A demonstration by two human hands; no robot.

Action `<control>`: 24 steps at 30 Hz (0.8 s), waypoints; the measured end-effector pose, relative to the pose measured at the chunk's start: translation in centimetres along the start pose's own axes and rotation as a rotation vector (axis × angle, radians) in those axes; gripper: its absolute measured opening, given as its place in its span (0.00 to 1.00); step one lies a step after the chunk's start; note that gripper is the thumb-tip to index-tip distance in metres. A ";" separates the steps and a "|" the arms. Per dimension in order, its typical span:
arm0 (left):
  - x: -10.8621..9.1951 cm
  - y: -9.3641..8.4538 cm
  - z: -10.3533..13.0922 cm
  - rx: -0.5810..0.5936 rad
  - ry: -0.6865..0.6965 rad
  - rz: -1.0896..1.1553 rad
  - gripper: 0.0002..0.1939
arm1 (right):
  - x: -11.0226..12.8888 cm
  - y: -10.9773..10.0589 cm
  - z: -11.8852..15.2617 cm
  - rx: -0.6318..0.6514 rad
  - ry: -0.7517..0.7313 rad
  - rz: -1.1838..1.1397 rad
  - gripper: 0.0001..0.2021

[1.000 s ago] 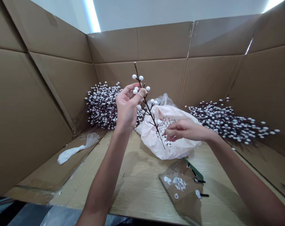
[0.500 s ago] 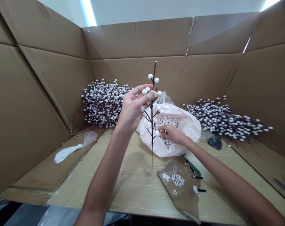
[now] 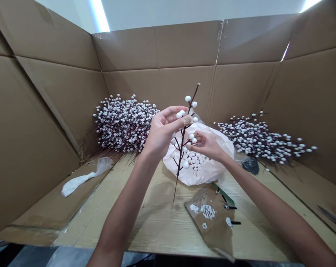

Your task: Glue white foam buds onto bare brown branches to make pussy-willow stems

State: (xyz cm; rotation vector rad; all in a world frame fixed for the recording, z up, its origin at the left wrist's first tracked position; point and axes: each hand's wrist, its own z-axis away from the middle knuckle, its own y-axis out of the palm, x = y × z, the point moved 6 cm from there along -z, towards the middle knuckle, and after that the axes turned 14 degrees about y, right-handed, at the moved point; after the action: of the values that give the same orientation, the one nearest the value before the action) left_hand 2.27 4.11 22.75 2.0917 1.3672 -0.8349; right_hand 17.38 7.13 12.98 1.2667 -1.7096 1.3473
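Observation:
A dark brown twig (image 3: 180,155) with white balls on its short side branches leans to the right at its top. My left hand (image 3: 162,129) pinches its upper part between thumb and fingers; the thumb has a tan wrapping. My right hand (image 3: 208,145) is closed at the twig's right side, thumb and finger pressed together near a cluster of white balls. Whatever those fingertips hold is too small to make out. Behind the twig, a white plastic bag (image 3: 226,148) lies open with many loose white balls (image 3: 197,161) inside.
Piles of white-balled twigs lie at the back left (image 3: 123,122) and right (image 3: 263,139). A brown sheet (image 3: 216,230) with white smears and black sticks is in front. A white pouch (image 3: 79,183) lies left, scissors (image 3: 330,217) far right, a dark bag (image 3: 250,165) behind. Cardboard walls (image 3: 184,46) surround the table.
The twig has tilted, its top going right. My left hand has shifted slightly right and down. My right hand has risen from a low ball on the twig to a higher side branch.

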 end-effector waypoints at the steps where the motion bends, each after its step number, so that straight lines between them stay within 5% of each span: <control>1: 0.0 0.1 0.0 0.000 0.003 0.006 0.14 | 0.8 -0.7 0.3 0.017 0.011 -0.115 0.14; 9: 0.5 0.8 0.1 0.011 0.021 -0.014 0.12 | 5.9 -4.4 3.3 -0.002 -0.047 -0.445 0.13; 24: 1.0 2.5 0.9 0.036 0.039 0.070 0.10 | 9.2 -4.4 5.2 -0.176 -0.179 -0.572 0.08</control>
State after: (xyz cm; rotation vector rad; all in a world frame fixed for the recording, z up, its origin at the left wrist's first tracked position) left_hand 4.69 3.20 21.57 2.1809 1.3005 -0.7995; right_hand 18.75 -0.76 21.20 1.6436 -1.3824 0.7526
